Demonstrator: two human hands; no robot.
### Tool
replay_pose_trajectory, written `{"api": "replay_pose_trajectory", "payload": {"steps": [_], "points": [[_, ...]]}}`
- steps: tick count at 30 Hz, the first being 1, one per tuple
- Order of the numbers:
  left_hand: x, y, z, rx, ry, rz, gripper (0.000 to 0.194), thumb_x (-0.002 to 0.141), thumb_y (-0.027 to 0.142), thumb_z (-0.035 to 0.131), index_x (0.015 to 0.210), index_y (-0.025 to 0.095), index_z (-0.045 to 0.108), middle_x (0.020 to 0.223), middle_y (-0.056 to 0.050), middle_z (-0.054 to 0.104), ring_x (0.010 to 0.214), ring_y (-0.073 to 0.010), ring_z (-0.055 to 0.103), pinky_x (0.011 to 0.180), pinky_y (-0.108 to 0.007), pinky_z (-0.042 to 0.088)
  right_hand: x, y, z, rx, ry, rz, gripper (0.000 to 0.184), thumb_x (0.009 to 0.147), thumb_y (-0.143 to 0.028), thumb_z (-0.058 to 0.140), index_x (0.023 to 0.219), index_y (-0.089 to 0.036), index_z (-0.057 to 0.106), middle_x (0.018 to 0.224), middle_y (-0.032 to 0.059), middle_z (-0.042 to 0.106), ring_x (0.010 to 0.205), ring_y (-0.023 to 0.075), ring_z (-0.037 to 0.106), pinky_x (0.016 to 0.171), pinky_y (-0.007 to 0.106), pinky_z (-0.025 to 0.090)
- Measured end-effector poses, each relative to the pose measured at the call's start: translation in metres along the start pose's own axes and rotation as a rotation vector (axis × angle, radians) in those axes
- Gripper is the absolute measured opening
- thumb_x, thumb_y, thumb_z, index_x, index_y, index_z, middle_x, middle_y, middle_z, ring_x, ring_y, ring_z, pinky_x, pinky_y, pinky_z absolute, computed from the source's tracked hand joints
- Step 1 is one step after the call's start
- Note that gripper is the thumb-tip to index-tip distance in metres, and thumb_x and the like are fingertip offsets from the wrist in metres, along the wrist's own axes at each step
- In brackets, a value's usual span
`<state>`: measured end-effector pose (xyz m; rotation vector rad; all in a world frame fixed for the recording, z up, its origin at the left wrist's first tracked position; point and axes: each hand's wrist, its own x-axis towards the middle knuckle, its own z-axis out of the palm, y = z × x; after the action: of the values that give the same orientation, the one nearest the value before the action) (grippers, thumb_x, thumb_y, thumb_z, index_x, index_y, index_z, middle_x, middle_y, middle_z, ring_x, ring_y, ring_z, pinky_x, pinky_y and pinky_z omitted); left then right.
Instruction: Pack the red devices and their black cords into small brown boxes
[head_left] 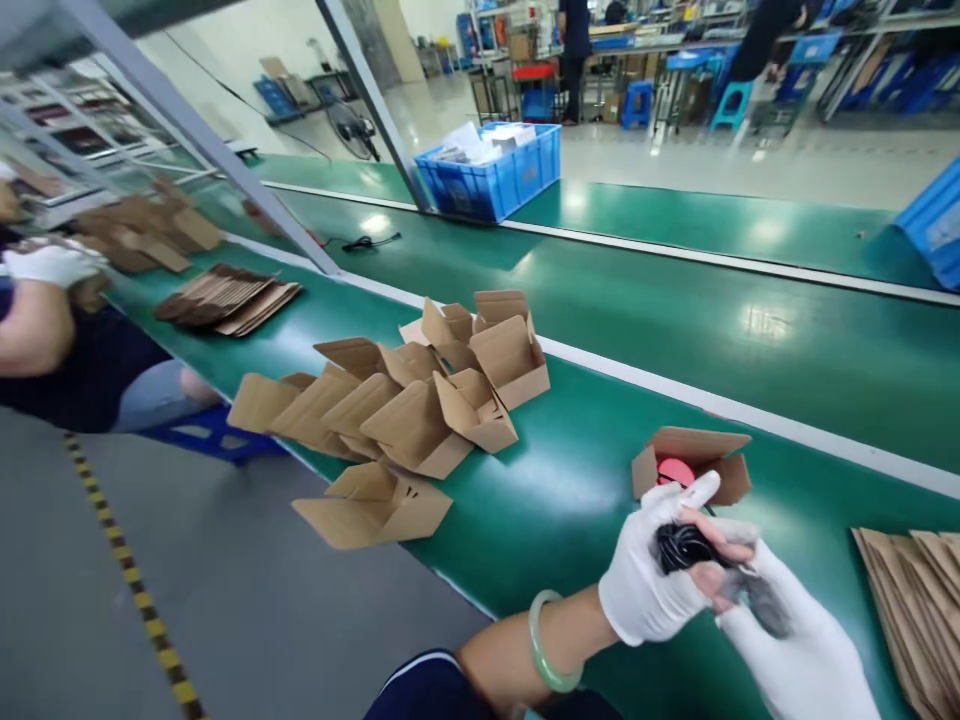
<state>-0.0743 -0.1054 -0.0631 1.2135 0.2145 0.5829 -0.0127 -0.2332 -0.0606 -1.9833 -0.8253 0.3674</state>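
Black cable (682, 547), smooth and shiny, wound into a tight little bundle, and it's up in both hands just above the near side of the table (570, 490), right in front of a small open box (701, 442). The left hand (645, 585) has it gripped between fingers and thumb, while the right hand (799, 630) pinches the right end with its bare fingertips. Both wear white fabric gloves with some fingertips poking out. There's also a greyish, kinda see-through blob (765, 600) by the right palm, too blurred to tell what it is. A smooth, pale green round bangle (536, 640) sits on the left wrist. That box is plain brown cardboard, flaps up, with a rounded red thing (676, 472) inside. Table's a glossy green surface that throws back the lights, with a white strip (637, 378) running along it. Over to the left there's a cluster of open cardboard boxes (420, 420), all matte faces and crisp creases, lids tilted at angles. Flat folded cardboard (911, 610) is layered at the right edge, and another flat stack (229, 298) fans out further left.
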Motion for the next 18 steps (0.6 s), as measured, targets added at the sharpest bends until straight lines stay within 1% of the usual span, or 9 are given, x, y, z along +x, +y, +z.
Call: {"api": "replay_pose_trajectory", "payload": {"steps": [3, 6, 8, 10, 12, 14, 15, 16, 18], "points": [[0.003, 0.003, 0.002, -0.064, -0.015, -0.056, 0.059, 0.064, 0.072, 0.068, 0.086, 0.018, 0.059, 0.098, -0.017, 0.066, 0.106, -0.0335, 0.059, 0.103, -0.052, 0.04, -0.001, -0.005, 0.001, 0.073, 0.035, 0.101, 0.03, 0.081, -0.037, 0.061, 0.108, -0.023, 0.062, 0.092, 0.0065, 0.068, 0.069, 0.0205, 0.066, 0.053, 0.023, 0.055], [0.002, 0.005, 0.002, -0.141, -0.073, -0.079, 0.075, 0.065, 0.075, 0.064, 0.108, 0.015, 0.055, 0.114, -0.02, 0.061, 0.099, -0.0321, 0.063, 0.094, -0.049, 0.047, -0.005, -0.014, -0.002, 0.025, 0.048, 0.096, 0.032, 0.083, -0.033, 0.062, 0.113, -0.024, 0.059, 0.099, 0.0054, 0.067, 0.073, 0.02, 0.065, 0.06, 0.025, 0.055], [0.002, 0.004, -0.006, 0.024, -0.104, 0.023, 0.09, 0.067, 0.084, 0.051, 0.122, 0.013, 0.051, 0.125, -0.021, 0.054, 0.113, -0.0347, 0.055, 0.099, -0.05, 0.042, -0.007, -0.022, -0.006, -0.071, 0.08, 0.029, 0.026, 0.087, -0.032, 0.06, 0.112, -0.025, 0.059, 0.096, 0.0037, 0.067, 0.074, 0.0189, 0.064, 0.063, 0.026, 0.052], [0.005, 0.002, -0.017, 0.359, -0.136, 0.218, 0.099, 0.071, 0.089, 0.033, 0.132, 0.012, 0.044, 0.134, -0.02, 0.046, 0.129, -0.0363, 0.039, 0.108, -0.052, 0.029, -0.005, -0.03, -0.012, -0.205, 0.128, -0.054, 0.021, 0.09, -0.03, 0.057, 0.111, -0.026, 0.058, 0.091, 0.0017, 0.066, 0.069, 0.0164, 0.061, 0.064, 0.026, 0.05], [0.009, -0.003, -0.027, 0.746, -0.132, 0.385, 0.084, 0.082, 0.078, 0.03, 0.135, 0.015, 0.042, 0.135, -0.015, 0.048, 0.134, -0.0333, 0.032, 0.112, -0.05, 0.018, 0.001, -0.036, -0.019, -0.399, 0.196, -0.135, 0.02, 0.093, -0.027, 0.054, 0.113, -0.026, 0.056, 0.09, 0.0011, 0.065, 0.064, 0.0141, 0.058, 0.065, 0.026, 0.047], [0.013, -0.008, -0.031, 1.092, -0.135, 0.466, 0.05, 0.091, 0.054, 0.043, 0.127, 0.019, 0.05, 0.127, -0.01, 0.056, 0.13, -0.029, 0.038, 0.11, -0.047, 0.018, 0.01, -0.039, -0.026, -0.67, 0.25, -0.229, 0.021, 0.094, -0.024, 0.052, 0.115, -0.022, 0.053, 0.095, 0.0035, 0.064, 0.067, 0.0149, 0.057, 0.067, 0.028, 0.044], [0.015, -0.01, -0.031, 1.223, -0.149, 0.492, 0.034, 0.091, 0.041, 0.05, 0.118, 0.021, 0.056, 0.12, -0.007, 0.06, 0.126, -0.0272, 0.043, 0.108, -0.046, 0.019, 0.015, -0.04, -0.029, -0.823, 0.25, -0.266, 0.02, 0.095, -0.023, 0.051, 0.114, -0.02, 0.053, 0.096, 0.0052, 0.063, 0.072, 0.0168, 0.058, 0.067, 0.029, 0.042], [0.017, -0.012, -0.03, 1.318, -0.164, 0.517, 0.022, 0.089, 0.031, 0.053, 0.108, 0.022, 0.06, 0.111, -0.004, 0.064, 0.122, -0.026, 0.046, 0.105, -0.045, 0.022, 0.02, -0.04, -0.03, -0.973, 0.224, -0.284, 0.017, 0.095, -0.023, 0.05, 0.11, -0.018, 0.054, 0.094, 0.0067, 0.063, 0.075, 0.0191, 0.058, 0.066, 0.031, 0.04], [0.019, -0.012, -0.027, 1.421, -0.186, 0.567, 0.009, 0.086, 0.021, 0.055, 0.091, 0.022, 0.063, 0.097, -0.002, 0.065, 0.116, -0.0251, 0.05, 0.099, -0.044, 0.027, 0.031, -0.041, -0.031, -1.226, 0.105, -0.267, 0.013, 0.095, -0.021, 0.046, 0.102, -0.015, 0.055, 0.084, 0.0081, 0.059, 0.073, 0.0223, 0.055, 0.061, 0.033, 0.035]]}}
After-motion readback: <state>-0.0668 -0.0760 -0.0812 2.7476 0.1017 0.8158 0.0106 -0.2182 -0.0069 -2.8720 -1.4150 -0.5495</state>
